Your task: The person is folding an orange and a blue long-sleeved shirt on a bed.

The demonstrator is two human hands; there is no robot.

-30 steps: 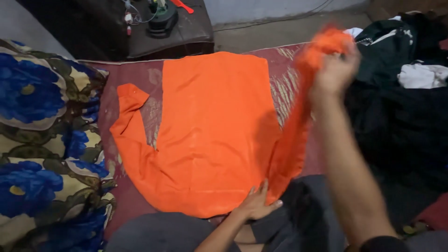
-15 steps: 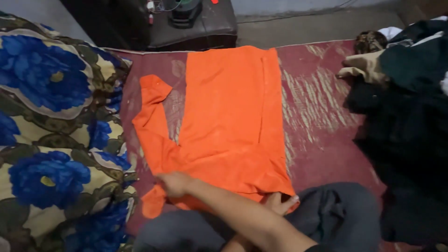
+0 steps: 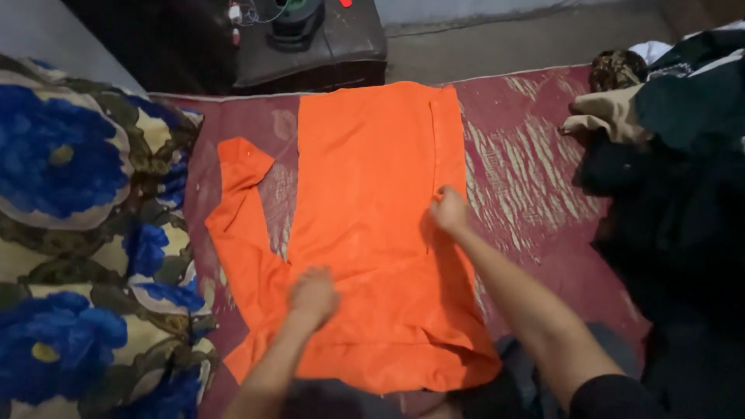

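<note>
Pressing: both your hands lie flat on the orange shirt (image 3: pixel 365 225).
Left hand (image 3: pixel 313 295): palm down near the hem, holding nothing.
Right hand (image 3: pixel 450 209): fingers loosely curled on the folded edge; grip unclear.
Shirt: smooth cloth, spread on the worn maroon mat (image 3: pixel 535 178).
Beside: blue-flowered blanket (image 3: pixel 77 233).

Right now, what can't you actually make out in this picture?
- Head view: the orange shirt's right sleeve, folded under the body.
- Left hand: motion-blurred, so its grip is unclear.
- Dark clothes pile: too dim to separate, cut by the right edge.
- Gadgets on the dark stand: cropped at top.
</note>
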